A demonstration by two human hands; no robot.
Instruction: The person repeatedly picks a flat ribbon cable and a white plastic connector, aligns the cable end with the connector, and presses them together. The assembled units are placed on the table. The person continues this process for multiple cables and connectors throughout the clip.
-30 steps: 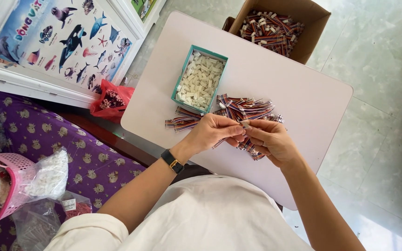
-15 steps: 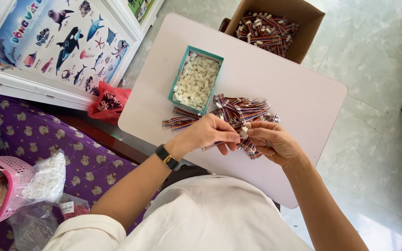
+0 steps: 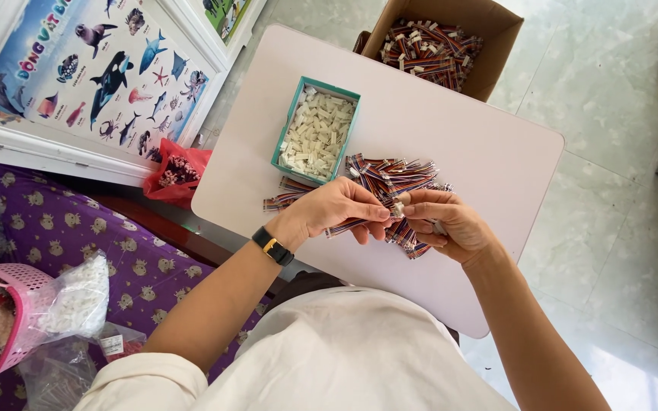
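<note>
Over the near half of the pale worktop (image 3: 489, 152), the left hand (image 3: 340, 209) pinched a multicoloured ribbon cable (image 3: 344, 227) between thumb and fingers, while the right hand (image 3: 447, 224) was closed on the cable's small white connector (image 3: 399, 207) where the fingertips met. A heap of similar cables (image 3: 390, 176) lay just behind the hands. A teal tray (image 3: 289, 137) of white connectors stood towards the worktop's left edge, and a cardboard box (image 3: 496, 38) of cables sat beyond the far edge.

Sea-animal poster (image 3: 108, 72), pink basket (image 3: 5, 320), red bag (image 3: 175, 172).
</note>
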